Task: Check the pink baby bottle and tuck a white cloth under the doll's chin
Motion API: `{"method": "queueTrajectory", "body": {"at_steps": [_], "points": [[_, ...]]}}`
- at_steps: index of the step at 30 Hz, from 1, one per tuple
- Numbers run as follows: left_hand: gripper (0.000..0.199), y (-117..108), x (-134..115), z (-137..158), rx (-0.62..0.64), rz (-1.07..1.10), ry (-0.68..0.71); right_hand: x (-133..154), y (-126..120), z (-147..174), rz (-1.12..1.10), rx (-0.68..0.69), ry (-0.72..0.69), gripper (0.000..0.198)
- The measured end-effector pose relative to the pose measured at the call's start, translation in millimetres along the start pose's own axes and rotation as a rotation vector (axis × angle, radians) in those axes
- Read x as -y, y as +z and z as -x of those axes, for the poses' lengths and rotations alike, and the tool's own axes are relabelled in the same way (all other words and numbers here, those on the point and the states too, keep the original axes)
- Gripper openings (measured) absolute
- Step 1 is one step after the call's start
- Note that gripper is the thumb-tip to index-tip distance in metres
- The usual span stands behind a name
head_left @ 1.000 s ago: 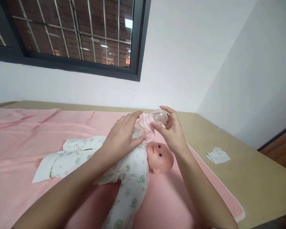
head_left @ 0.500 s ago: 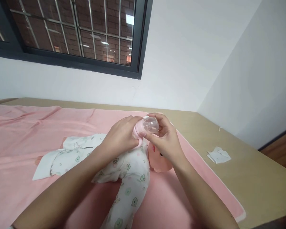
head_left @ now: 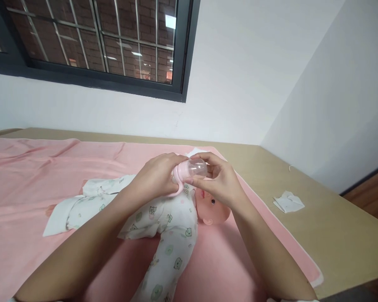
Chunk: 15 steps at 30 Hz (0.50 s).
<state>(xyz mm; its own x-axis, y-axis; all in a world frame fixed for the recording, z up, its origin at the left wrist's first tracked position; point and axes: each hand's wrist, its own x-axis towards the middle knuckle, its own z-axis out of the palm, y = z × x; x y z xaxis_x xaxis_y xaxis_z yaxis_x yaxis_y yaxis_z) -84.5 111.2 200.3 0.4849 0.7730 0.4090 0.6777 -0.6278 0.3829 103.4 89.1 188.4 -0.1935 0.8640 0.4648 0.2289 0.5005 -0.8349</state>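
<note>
A baby bottle (head_left: 183, 169) with a pink collar and handle and a clear domed cap is held above the chest of a baby doll (head_left: 173, 218). Wrapped around the bottle's body, my left hand (head_left: 156, 174) hides most of it. My right hand (head_left: 219, 174) has its fingers and thumb closed around the clear cap (head_left: 198, 167), which sits over the bottle's top. The doll lies on its back in white printed clothes, its head (head_left: 212, 207) partly under my right wrist.
A pink blanket (head_left: 28, 167) is spread under the doll on a wooden tabletop (head_left: 327, 235). To the right lies a folded white cloth (head_left: 289, 202). Part of another white cloth (head_left: 197, 152) shows behind my hands. A barred window (head_left: 97, 42) is in the back wall.
The bottle has turned slightly toward level and shifted a little left, showing more of its pink handle. Both hands keep hold, and the cap is still on.
</note>
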Motion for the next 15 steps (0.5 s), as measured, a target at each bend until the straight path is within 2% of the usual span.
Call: {"method": "queueTrajectory", "body": {"at_steps": [15], "points": [[0.058, 6.0, 10.5, -1.8, 0.031, -0.062, 0.076, -4.0, -7.8, -2.6, 0.081, 0.086, 0.019, 0.043]]}}
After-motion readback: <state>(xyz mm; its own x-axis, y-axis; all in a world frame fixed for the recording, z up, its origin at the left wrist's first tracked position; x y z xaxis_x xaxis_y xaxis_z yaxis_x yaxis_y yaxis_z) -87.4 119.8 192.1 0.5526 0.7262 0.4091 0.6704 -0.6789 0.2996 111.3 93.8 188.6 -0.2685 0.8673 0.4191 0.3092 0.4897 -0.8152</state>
